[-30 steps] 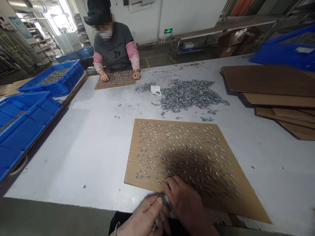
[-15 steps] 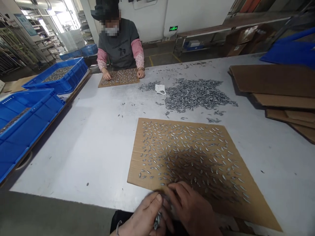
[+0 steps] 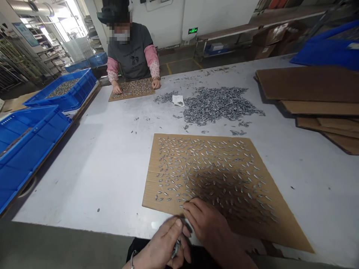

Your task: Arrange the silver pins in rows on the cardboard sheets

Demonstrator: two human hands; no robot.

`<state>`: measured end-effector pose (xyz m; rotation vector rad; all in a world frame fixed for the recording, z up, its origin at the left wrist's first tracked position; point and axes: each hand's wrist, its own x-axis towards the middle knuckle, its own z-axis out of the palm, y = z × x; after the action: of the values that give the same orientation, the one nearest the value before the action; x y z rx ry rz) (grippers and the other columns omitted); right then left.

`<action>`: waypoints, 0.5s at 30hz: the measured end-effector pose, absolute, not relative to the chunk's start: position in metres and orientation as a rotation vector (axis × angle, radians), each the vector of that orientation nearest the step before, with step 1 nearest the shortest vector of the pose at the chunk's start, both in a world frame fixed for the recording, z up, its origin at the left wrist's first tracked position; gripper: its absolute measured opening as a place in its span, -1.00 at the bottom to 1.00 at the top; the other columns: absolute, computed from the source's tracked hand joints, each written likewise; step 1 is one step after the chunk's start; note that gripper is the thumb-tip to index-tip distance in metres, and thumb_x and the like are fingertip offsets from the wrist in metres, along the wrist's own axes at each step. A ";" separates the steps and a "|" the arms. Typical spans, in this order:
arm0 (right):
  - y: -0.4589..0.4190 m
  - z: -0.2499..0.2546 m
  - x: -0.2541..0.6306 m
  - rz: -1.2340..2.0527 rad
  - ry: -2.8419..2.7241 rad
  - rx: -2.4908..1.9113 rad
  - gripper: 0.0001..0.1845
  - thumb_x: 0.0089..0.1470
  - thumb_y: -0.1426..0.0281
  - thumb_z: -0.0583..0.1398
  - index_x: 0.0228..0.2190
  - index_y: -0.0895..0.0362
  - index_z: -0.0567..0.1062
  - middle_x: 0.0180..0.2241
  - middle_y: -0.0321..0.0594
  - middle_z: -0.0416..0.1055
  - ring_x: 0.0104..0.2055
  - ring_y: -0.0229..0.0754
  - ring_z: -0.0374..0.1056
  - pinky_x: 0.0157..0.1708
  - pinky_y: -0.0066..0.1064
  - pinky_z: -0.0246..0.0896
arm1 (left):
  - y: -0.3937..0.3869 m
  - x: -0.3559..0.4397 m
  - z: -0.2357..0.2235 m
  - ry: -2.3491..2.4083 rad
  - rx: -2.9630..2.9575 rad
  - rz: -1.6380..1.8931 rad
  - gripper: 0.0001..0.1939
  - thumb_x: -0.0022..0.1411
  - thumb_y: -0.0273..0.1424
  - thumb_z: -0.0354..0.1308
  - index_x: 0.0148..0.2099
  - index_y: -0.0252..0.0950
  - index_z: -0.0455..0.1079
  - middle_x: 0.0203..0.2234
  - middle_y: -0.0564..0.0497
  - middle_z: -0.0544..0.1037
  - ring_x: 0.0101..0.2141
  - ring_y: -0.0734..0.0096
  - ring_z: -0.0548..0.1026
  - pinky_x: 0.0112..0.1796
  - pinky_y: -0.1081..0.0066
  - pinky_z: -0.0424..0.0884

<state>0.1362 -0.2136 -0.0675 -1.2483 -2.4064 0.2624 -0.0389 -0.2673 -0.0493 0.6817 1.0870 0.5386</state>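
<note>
My left hand, a bracelet at its wrist, is closed around several small silvery spindle-shaped metal pieces. Above the near edge of a cardboard sheet is my right hand, its fingers pressed together. Its fingertips are at the sheet's lower left part, and what they pinch, if anything, is hidden. Many similar metal pieces lie spread in loose rows over the sheet. A shadow darkens the sheet's middle and right.
A large heap of metal pieces lies beyond the sheet, beside a white scrap. Opposite, a co-worker handles another covered cardboard sheet. Blue crates stand left; stacked cardboard lies right.
My right hand has shifted slightly left and up along the sheet's near edge. My left hand still holds its metal pieces. The whole view has moved a little.
</note>
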 end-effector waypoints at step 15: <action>-0.210 -0.082 0.144 0.084 -2.483 -1.368 -0.71 0.27 0.58 0.09 -0.39 0.04 0.49 -0.43 -0.28 0.44 -0.39 -0.17 0.36 -0.32 -0.32 0.17 | -0.267 -0.039 -0.054 1.053 0.609 0.602 -0.21 0.19 0.39 -0.03 -0.12 -0.30 0.30 -0.60 0.00 0.51 -0.77 0.58 0.21 -0.69 0.57 -0.10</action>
<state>0.1438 -0.2103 -0.0823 -1.3675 -2.4829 0.0841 -0.0394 -0.2667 -0.0541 0.6088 1.0532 0.6024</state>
